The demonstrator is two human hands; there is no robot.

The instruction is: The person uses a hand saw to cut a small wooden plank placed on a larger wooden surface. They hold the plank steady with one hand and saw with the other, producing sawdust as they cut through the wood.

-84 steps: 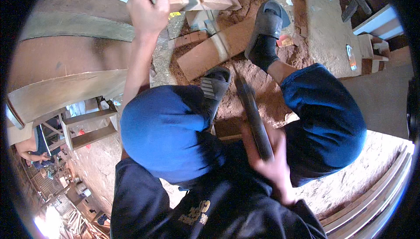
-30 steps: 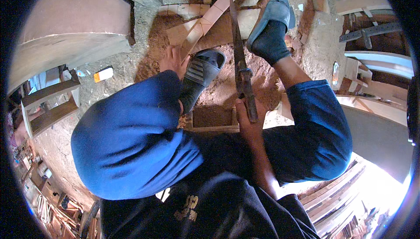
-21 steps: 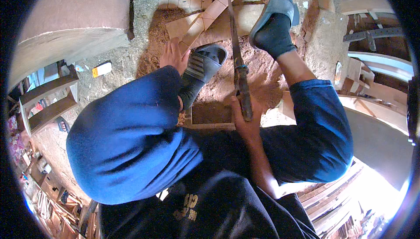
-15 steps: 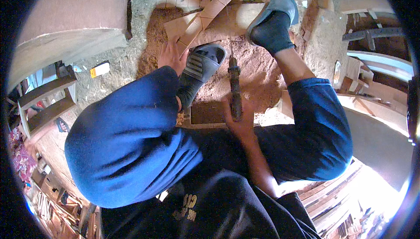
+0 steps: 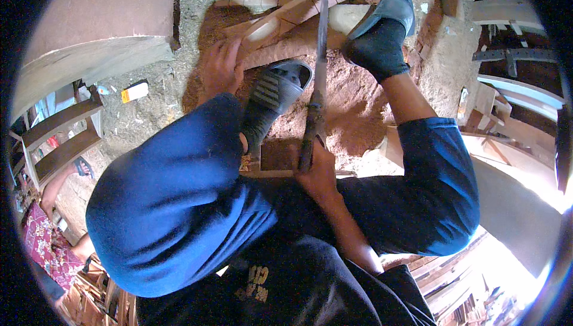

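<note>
My left hand (image 5: 224, 66) grips the near-left end of a curved wooden strip (image 5: 310, 5) with lines marked across it. The strip runs up and to the right, above another piece of wood (image 5: 280, 48). My right hand (image 5: 319, 165) is closed around the dark straight handle of a long flat-bladed tool, which looks like a saw (image 5: 320, 75). Its blade points away from me and passes over the strip. My sandalled left foot (image 5: 274, 90) lies beside my left hand. My right foot (image 5: 382, 34), in a sandal, is near the strip's right part.
Reddish sawdust (image 5: 352, 90) covers the ground between my feet. Large wooden blocks (image 5: 98, 10) stand at the upper left, with a wooden frame (image 5: 65, 138) below. Stacked wood (image 5: 447, 272) is at the lower right. Another person's patterned clothing (image 5: 48, 236) and sandalled foot (image 5: 83, 167) show at the left.
The saw has turned, so its blade shows broader, and its handle has come slightly nearer and left. The strip has swung flatter and shows its curve. Another person has appeared at the left.
</note>
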